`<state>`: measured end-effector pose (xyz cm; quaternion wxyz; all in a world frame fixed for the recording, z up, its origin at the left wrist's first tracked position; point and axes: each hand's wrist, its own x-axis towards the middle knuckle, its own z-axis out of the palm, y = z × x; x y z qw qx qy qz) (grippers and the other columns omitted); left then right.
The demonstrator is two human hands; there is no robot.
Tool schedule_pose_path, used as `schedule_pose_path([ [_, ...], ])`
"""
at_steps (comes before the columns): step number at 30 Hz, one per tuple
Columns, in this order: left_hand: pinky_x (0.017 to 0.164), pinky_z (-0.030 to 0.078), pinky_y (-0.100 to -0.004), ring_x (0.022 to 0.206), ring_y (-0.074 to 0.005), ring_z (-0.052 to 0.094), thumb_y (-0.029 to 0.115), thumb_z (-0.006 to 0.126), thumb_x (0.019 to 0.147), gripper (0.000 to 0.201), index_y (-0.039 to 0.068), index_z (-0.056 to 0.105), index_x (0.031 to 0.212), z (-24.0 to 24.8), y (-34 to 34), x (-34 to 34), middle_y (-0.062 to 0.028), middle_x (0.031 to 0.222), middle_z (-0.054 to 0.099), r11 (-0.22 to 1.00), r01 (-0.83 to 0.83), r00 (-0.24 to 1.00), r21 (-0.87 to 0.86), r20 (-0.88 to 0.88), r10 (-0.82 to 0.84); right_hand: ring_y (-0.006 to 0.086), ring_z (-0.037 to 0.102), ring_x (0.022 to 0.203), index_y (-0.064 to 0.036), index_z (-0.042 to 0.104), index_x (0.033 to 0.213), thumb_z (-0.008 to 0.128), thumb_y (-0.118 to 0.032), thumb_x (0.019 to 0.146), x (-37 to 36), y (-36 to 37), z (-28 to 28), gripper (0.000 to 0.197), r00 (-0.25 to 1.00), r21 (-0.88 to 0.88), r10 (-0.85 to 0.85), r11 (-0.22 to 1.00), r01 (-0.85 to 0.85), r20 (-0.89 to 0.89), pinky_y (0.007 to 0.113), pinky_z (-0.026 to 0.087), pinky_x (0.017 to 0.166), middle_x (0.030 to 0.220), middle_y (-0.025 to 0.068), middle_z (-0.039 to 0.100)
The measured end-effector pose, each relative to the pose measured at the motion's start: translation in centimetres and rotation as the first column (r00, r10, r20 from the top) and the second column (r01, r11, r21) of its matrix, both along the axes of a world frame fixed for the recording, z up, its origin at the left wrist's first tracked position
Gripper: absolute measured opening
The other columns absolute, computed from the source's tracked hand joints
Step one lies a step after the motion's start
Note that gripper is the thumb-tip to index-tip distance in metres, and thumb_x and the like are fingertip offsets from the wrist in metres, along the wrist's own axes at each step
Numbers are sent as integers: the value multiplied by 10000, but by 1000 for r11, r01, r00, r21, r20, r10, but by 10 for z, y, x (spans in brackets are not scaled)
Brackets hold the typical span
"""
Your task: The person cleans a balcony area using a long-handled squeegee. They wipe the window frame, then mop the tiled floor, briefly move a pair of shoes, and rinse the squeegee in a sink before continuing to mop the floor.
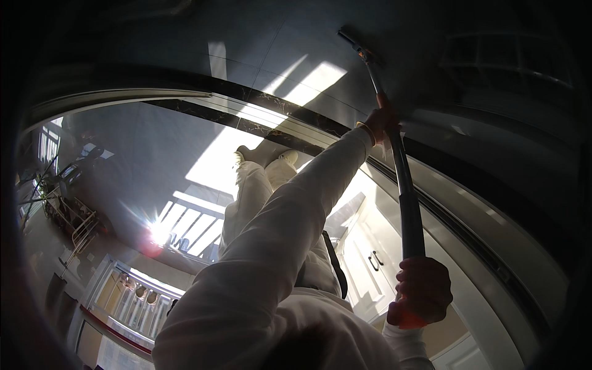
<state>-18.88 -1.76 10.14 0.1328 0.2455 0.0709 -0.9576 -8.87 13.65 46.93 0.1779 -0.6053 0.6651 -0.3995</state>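
Grip: left hand curled round the shaft of a mop; right hand wrapped around its butt end, nearer the body. Neither hand looks slack; the finger detail is lost in shadow. Risk, by my judgement: if the left hand loosened, the right alone would have poor control over so long a lever, and the far end could swing.

Beyond the left hand, up and slightly left, the mop's head lies over dark floor. Type of head unclear; cannot tell whether it touches the floor. Poor light there could let a missed patch go unnoticed.

Left of the left hand, a door track runs between dark strips. A head drawn back toward the body could snag on it.

Lower left of the left hand, pale shoes stand just beside the track; a backward pull could knock them, and the track is a possible trip edge.

Left of the right hand, a white cabinet; a wide swing of the butt might bump it. Farthest left, a plant, well apart, low risk.
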Motion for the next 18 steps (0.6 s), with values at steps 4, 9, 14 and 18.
schedule_pose_path([
  [4, 638, 541, -351, 650, -211, 584, 152, 618, 894, 143, 71, 506, 859, 47, 37, 49, -68, 723, 542, 991, -41, 997, 129, -66, 50, 135, 589, 546, -152, 602, 750, 738, -318, 802, 12, -12, 45, 220, 970, -174, 242, 957, -234, 26, 286, 566, 539, 615, -9, 570],
  [9, 622, 560, -360, 611, -238, 594, 175, 633, 860, 189, 52, 492, 889, 117, 79, 153, -91, 675, 523, 978, -19, 999, 209, 41, 11, 173, 570, 570, -81, 517, 723, 663, -81, 817, 56, -28, 110, 174, 764, -190, 584, 812, -552, 276, 368, 621, 583, 622, 41, 548],
  [14, 565, 526, -358, 551, -211, 551, 150, 624, 854, 187, 84, 449, 850, 150, 93, 227, -56, 609, 485, 938, 86, 984, 335, 117, -132, 189, 534, 480, -83, 456, 692, 713, -90, 807, 131, -43, 114, 282, 559, -410, 741, 671, -617, 372, 359, 561, 479, 615, 73, 575],
  [18, 512, 495, -351, 505, -211, 515, 148, 618, 831, 201, 100, 425, 809, 143, 88, 247, -48, 576, 457, 935, 61, 994, 348, 60, -87, 195, 533, 490, -87, 453, 749, 703, -119, 839, 172, -48, 136, 268, 768, -3, 551, 813, -582, 328, 329, 487, 431, 638, 73, 563],
])
